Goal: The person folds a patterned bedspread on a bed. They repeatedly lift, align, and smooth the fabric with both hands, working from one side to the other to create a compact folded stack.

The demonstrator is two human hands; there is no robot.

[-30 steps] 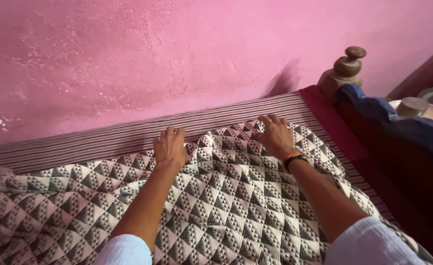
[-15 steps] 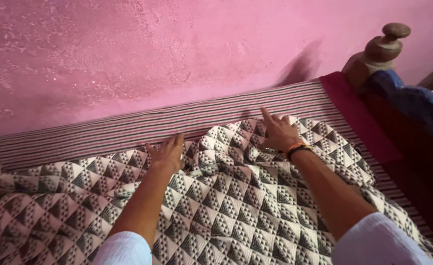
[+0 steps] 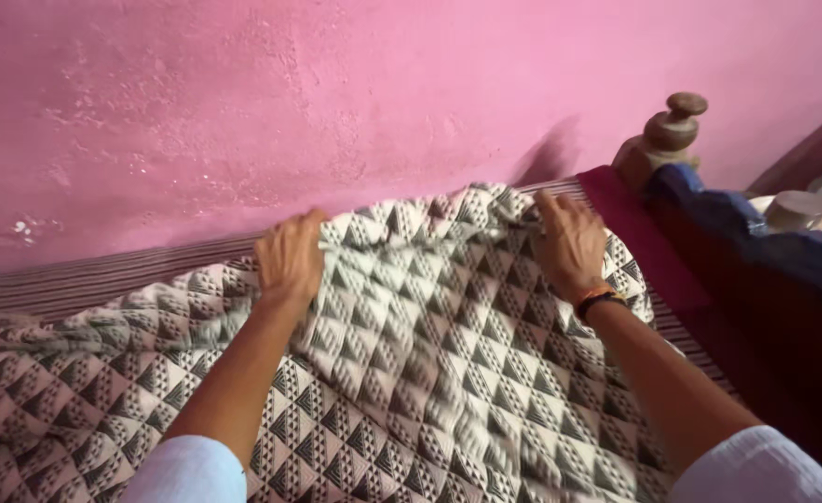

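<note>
Seen from the head camera, the person's left hand [image 3: 290,258] lies palm down on a cream and dark brown quilted blanket patterned with small triangles [image 3: 429,373], its fingers curled over the far edge of the cloth so that it grips a fold there. The right hand [image 3: 569,244] rests on the same blanket further to the right, fingers spread and bent over the cloth near its top corner; whether it pinches the fabric or only presses on it cannot be told. An orange and black band [image 3: 597,298] circles the right wrist, and pale blue sleeves [image 3: 192,470] cover both forearms near the bottom edge. The blanket spreads from both hands down towards the person and bunches in folds to the left of the left hand. Beyond the fingertips a brown striped bed sheet [image 3: 85,284] shows under the blanket, running along a rough pink plastered wall [image 3: 336,102]. Just right of the right hand stands a turned wooden bedpost with a round knob [image 3: 667,135], joined to a dark blue painted headboard [image 3: 755,251].
</note>
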